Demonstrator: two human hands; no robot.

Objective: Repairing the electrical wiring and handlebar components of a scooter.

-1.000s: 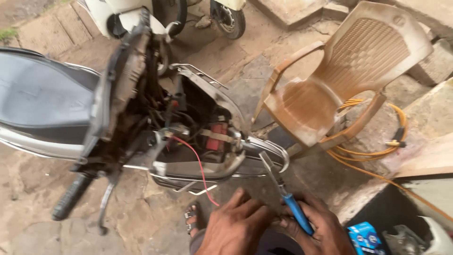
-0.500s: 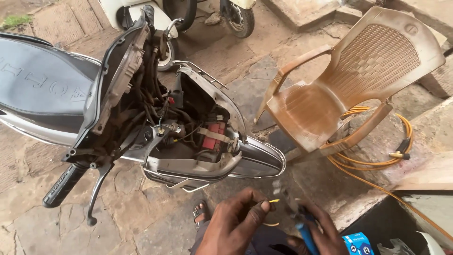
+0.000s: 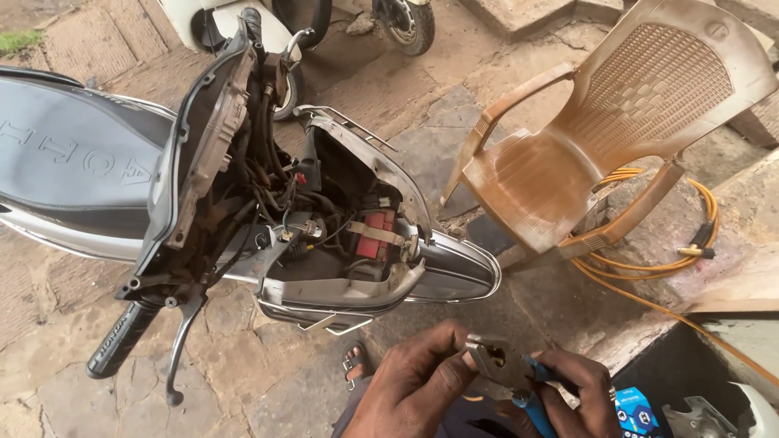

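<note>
I am seeing one package only: a small flat blue packet with white and black printed shapes [image 3: 639, 408], lying at the bottom right of my view, just beside my right hand [image 3: 580, 389] and partly cut off by the frame's lower edge. On the scooter, white lettering is showing along the grey seat [image 3: 73, 154] at the left, and pale moulded lettering is running along the black rubber handlebar grip [image 3: 120, 339]. No screens or signs are showing.
</note>
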